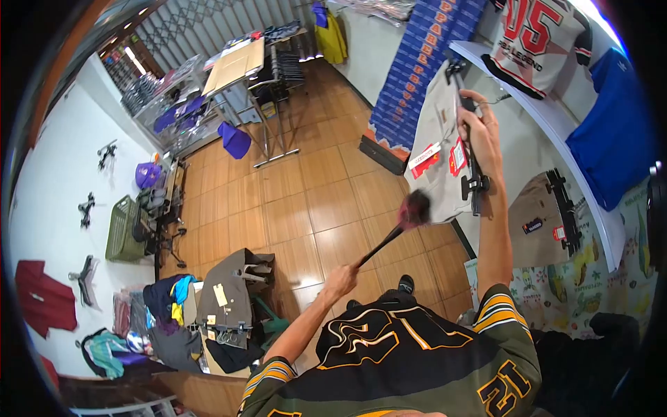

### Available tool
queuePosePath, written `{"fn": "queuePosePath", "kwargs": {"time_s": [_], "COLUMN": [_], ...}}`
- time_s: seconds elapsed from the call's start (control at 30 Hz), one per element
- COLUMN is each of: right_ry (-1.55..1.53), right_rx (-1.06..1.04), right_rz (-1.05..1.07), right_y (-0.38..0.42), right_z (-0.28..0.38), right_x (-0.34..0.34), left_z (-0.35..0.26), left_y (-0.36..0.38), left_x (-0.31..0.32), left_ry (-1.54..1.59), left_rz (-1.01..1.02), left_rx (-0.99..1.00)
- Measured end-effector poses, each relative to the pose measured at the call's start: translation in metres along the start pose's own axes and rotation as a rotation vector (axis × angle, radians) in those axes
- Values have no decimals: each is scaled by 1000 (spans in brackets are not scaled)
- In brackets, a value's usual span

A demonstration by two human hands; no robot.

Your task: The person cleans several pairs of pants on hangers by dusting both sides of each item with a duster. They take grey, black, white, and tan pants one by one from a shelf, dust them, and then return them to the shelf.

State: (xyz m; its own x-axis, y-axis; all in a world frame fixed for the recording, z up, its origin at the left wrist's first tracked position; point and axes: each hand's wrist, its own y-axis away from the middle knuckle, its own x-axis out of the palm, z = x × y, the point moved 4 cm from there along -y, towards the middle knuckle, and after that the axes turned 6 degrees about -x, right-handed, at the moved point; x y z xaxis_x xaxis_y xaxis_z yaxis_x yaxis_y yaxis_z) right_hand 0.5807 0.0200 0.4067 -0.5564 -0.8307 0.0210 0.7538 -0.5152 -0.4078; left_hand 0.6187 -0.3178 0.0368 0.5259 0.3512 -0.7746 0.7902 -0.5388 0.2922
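My left hand point(340, 280) is closed round the black handle of a duster point(415, 210). Its dark, pinkish head is blurred and overlaps the lower edge of some beige trousers point(439, 111) in this view. My raised right hand point(481, 128) grips the black clip hanger point(474, 163) that carries the trousers. Red and white tags point(425, 161) hang from the waistband side. The hanger's hook points toward the wall shelf point(542, 125).
Brown trousers point(531, 212) hang on the right wall, below a blue garment point(608, 132). A blue lettered panel point(422, 69) stands ahead. Folded clothes point(226, 295) lie at the lower left. Farther back are a table point(236, 66) and a green basket point(124, 229).
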Motion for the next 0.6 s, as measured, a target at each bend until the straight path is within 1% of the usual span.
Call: {"fn": "queuePosePath", "kwargs": {"time_s": [0.03, 0.07, 0.17, 0.2, 0.27, 0.33, 0.4, 0.43, 0.47, 0.53, 0.6], "right_ry": [-27, -54, -81, -86, -119, -123, -119, -140, -160, -194, -201], "right_rx": [-29, -57, -46, -29, -21, -25, -12, 1, 12, -18, -7], "right_rz": [4, 8, 98, 136, 206, 266, 324, 349, 371, 403, 430], "right_y": [0, -1, 1, 3, 7, 9, 17, 19, 21, 26, 21], "right_z": [5, 9, 24, 27, 27, 26, 33, 33, 34, 50, 53], "right_x": [8, 14, 35, 43, 63, 83, 103, 109, 116, 123, 124], "left_z": [40, 80, 110, 92, 62, 12, -16, -19, -15, -12, 33], "left_y": [4, 9, 32, 41, 49, 63, 67, 62, 55, 53, 51], "left_x": [9, 21, -13, -47, -91, -135, -146, -135, -115, -81, -33], "left_ry": [-63, -6, 168, 222, 474, 568, 706, 727, 680, 395, 298], "left_rz": [74, -8, -326, -422, -604, -763, -850, -874, -892, -729, -393], "left_rx": [-73, -91, -170, -191, -103, -16, 98, 167, 223, 219, -157]}}
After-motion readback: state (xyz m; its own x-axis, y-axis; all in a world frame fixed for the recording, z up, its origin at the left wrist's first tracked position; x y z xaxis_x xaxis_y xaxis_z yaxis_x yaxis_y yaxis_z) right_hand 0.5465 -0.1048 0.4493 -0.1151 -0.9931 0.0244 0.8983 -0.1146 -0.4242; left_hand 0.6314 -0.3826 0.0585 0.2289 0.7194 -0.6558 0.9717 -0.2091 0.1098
